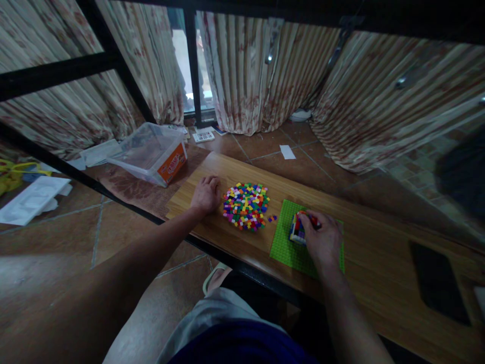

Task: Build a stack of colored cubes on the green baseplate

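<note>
On the wooden bench lies a round heap of small multicoloured building bricks (246,206). A few loose bricks (272,218) sit between it and a green studded baseplate (282,242). A small hollow structure of bricks (297,233), with white and blue sides, stands on the baseplate. My right hand (322,235) is over its right side, fingertips pinched at a red brick (314,221); the fingers partly cover both. My left hand (206,194) rests on the bench just left of the heap, its fingers curled in. Whatever may be inside that curl is hidden.
A dark phone-like slab (439,280) lies on the right of the bench (371,253). Beyond the left end, a clear plastic box (151,151) with an orange label stands on a mat. White foam packaging (32,199) is on the tiled floor, and dark metal bars cross the left side.
</note>
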Demonstrator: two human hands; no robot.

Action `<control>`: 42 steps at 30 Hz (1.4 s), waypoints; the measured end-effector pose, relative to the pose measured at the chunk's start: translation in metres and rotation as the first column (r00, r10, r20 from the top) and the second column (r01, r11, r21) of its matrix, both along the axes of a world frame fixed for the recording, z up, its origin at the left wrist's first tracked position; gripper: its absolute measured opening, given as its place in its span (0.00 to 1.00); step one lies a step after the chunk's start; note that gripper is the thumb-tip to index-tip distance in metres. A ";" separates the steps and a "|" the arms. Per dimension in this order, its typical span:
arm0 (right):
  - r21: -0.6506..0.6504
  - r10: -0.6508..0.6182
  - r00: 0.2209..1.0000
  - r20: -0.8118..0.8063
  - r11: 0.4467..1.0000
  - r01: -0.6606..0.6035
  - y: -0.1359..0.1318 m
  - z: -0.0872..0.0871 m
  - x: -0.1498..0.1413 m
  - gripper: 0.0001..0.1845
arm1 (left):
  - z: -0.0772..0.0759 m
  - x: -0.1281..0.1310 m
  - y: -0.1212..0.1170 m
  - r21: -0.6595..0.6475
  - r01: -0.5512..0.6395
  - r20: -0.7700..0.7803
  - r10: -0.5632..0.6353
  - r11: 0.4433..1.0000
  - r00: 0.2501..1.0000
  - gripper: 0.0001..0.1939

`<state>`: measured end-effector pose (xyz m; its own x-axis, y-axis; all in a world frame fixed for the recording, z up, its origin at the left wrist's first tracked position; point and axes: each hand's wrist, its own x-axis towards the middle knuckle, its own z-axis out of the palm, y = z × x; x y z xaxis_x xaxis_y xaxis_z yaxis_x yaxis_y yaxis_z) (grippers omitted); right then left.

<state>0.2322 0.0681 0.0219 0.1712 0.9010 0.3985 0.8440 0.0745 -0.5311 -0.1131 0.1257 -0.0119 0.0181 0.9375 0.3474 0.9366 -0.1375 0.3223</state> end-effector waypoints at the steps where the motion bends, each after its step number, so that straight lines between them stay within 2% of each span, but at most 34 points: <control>1: -0.004 0.000 1.000 0.001 1.000 0.000 0.000 0.000 0.000 0.26 | 0.000 0.000 0.000 0.000 0.000 0.003 0.000 1.000 1.000 0.15; 18: -0.009 0.010 1.000 -0.030 1.000 -0.010 0.000 -0.003 0.002 0.27 | 0.000 0.000 0.000 0.007 0.006 0.006 -0.006 1.000 1.000 0.14; 29: -0.013 0.085 0.994 -0.069 0.996 -0.086 0.001 -0.002 0.005 0.26 | 0.001 0.000 0.000 -0.002 -0.005 -0.017 0.005 1.000 1.000 0.14; 42: -0.016 0.034 0.998 -0.051 0.999 -0.035 0.001 0.000 0.000 0.27 | 0.001 0.000 0.000 0.000 0.004 -0.002 -0.004 1.000 1.000 0.14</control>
